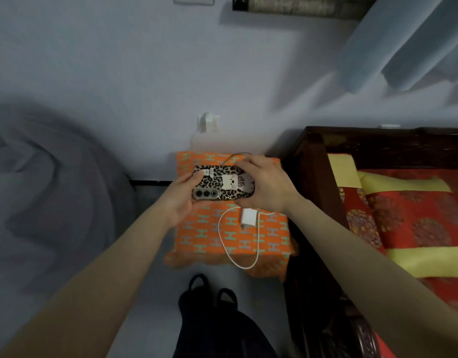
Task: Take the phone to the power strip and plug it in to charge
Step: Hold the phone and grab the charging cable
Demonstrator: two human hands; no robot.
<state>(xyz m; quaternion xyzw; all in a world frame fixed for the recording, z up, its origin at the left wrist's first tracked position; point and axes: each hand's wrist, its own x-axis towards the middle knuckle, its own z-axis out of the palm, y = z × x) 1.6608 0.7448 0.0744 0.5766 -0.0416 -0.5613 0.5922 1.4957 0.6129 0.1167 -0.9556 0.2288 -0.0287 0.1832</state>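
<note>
Both hands' grip clamped on phone [222, 186] above charger [247, 218], cable [226, 244], orange cloth [271, 244].

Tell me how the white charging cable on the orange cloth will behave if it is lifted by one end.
The cable is probably floppy: it lies in a loose loop over the edge of the orange cloth. It looks thin and likely light. The white charger block at its end may drag or swing along.
</note>
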